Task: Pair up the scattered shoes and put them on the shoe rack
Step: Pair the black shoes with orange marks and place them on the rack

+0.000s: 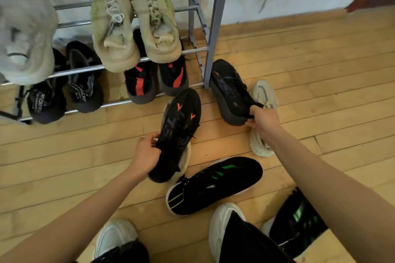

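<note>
A pale plank floor [64, 156] runs up to a white wall, where a metal shoe rack [216, 28] already carries several pairs. The left hand [145, 156] curls round the heel collar of a black shoe with orange marks [180, 124], toe pointing away from the hand toward the rack. The right hand [264, 119] pinches the heel of its matching shoe [229, 89], whose toe lies against the rack's leg. Whether either shoe is clear of the floor I cannot tell. Just beyond and under the right hand lies 1 white shoe [264, 94]; between the 2 hands, nearer the person, lies a green-striped black shoe [215, 183].

The step in hand looks like pairing these 2. Next, they likely need bringing side by side and setting on a free stretch of rack bar.
</note>
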The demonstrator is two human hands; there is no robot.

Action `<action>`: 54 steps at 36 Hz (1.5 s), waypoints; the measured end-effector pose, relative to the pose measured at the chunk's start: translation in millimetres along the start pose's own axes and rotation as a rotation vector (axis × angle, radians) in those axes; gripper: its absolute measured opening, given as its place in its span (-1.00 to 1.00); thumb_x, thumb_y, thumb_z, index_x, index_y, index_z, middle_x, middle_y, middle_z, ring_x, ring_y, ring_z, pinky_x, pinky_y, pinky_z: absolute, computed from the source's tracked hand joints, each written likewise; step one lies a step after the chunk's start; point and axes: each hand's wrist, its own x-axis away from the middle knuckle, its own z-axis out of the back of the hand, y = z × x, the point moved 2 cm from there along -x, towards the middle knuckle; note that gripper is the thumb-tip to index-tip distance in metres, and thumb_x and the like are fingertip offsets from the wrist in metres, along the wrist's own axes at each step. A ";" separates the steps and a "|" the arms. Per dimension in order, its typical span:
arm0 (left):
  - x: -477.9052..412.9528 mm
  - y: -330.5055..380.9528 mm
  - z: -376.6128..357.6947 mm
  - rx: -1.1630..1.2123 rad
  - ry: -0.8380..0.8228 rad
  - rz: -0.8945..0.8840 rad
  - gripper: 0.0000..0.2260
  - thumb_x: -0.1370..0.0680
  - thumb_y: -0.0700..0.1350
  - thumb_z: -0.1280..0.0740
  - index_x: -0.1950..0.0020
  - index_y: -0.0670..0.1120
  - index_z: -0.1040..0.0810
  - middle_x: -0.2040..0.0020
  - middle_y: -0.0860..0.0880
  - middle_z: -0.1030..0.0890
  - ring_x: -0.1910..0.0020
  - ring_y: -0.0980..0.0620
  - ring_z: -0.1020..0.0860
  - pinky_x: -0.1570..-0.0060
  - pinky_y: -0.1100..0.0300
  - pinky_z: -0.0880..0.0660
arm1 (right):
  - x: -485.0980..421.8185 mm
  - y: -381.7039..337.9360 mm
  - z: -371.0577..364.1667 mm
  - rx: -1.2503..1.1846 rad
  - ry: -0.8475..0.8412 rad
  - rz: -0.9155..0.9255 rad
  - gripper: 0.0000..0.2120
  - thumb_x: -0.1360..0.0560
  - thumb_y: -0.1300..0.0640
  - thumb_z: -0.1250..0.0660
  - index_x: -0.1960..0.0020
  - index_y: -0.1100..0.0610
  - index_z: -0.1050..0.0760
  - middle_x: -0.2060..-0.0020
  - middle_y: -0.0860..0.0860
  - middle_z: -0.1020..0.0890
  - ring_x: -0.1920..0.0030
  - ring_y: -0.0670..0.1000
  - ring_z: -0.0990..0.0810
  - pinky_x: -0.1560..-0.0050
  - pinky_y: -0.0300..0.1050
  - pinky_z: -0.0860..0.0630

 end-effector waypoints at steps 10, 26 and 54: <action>33.8 24.5 -29.6 -0.208 -0.066 -0.244 -0.59 -0.54 0.09 -0.27 -0.31 -0.08 -0.42 -0.20 -0.06 -0.48 -0.15 0.00 -0.45 -0.16 0.16 -0.38 | 105.1 68.7 1.0 -0.327 -0.135 -0.208 -0.91 -0.49 0.37 -0.17 0.14 0.24 -0.42 0.34 0.10 -0.47 0.40 -0.02 -0.47 0.33 -0.22 -0.52; 49.5 22.1 2.6 0.402 -0.211 0.029 -0.73 -0.51 -0.23 -0.32 -0.21 -0.17 -0.48 0.03 -0.07 -0.62 0.12 0.03 -0.63 0.38 0.22 -0.59 | 154.8 91.5 -42.4 0.068 -0.419 0.137 -0.81 -0.50 0.00 -0.33 -0.05 0.06 -0.57 0.07 0.02 -0.69 0.02 -0.02 -0.67 -0.17 0.01 -0.56; 30.6 -103.7 94.9 0.428 -0.095 0.149 -0.64 -0.49 -0.33 -0.26 -0.25 -0.06 -0.47 -0.13 -0.13 -0.59 -0.10 -0.11 -0.56 -0.02 -0.01 -0.55 | 110.9 99.5 -132.0 0.160 -0.507 -0.342 -0.89 -0.52 0.22 -0.32 -0.05 0.18 -0.48 0.15 0.09 -0.56 0.15 0.04 -0.53 0.25 -0.17 -0.49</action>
